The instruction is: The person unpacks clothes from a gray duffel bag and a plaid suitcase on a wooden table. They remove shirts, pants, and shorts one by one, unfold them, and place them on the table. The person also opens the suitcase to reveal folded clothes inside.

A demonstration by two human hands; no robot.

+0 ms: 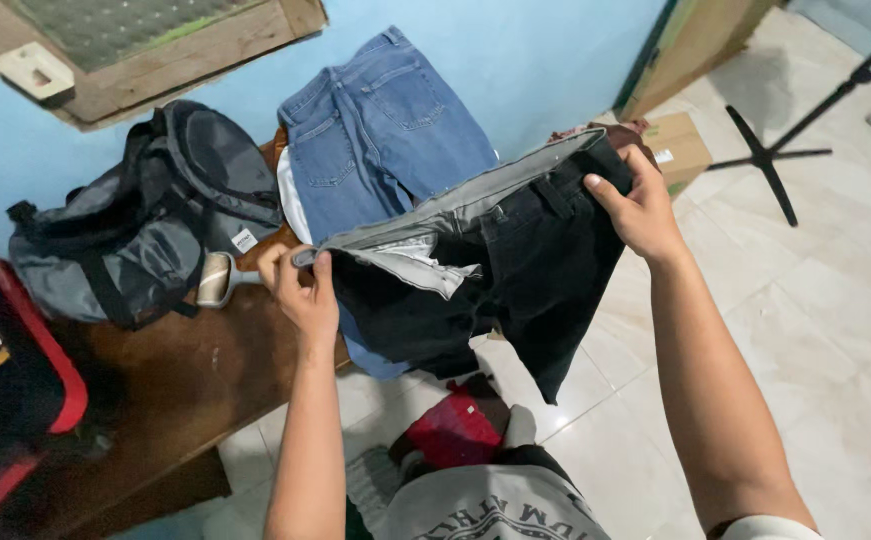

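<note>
While the black shorts [515,270] hang in the air just off the edge of the table [185,380], both hands pinch the waistband and stretch it wide. The left hand [300,285] is closed on the waistband end nearest the table; the right hand [640,210] grips the far end, out over the tiled floor [815,330]. The legs dangle below the table's edge, pocket lining showing pale inside. On the table lie blue jeans [375,130], just behind the shorts, and a grey backpack [145,230] further along. A red cloth [455,430] sits on the floor beside the table
</note>
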